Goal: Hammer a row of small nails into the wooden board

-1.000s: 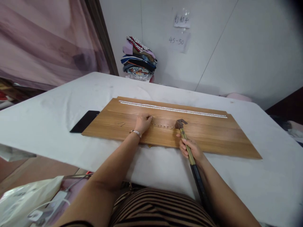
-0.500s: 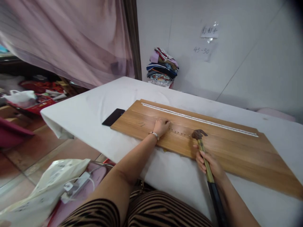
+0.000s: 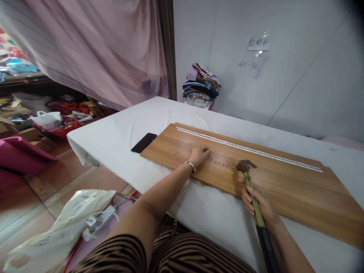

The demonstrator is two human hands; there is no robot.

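Observation:
A row of several small nails (image 3: 221,163) stands upright in the brown wooden board (image 3: 284,185). At the left end of that row, my left hand (image 3: 199,154) rests on the board with thumb and forefinger pinched on what looks like a nail, mostly hidden by the fingers. My right hand (image 3: 260,204) is wrapped round the handle of a claw hammer (image 3: 257,212). The hammer's rusty head is over the board, near the row's right end, its claw pointing right. To the left of my left hand, a few loose nails (image 3: 176,152) lie on the wood.
White measuring strips (image 3: 247,148) run along the board's far side. A black phone (image 3: 144,142) lies by its left end on the white-covered table (image 3: 113,132). Folded clothes (image 3: 201,87) are stacked against the wall. A power strip (image 3: 99,222) and a plastic bag (image 3: 65,223) are at lower left.
The whole view has shifted slightly, so things appear a little farther right and lower. Both hands keep nearly the same places over the board, and the hammer stays in my right hand.

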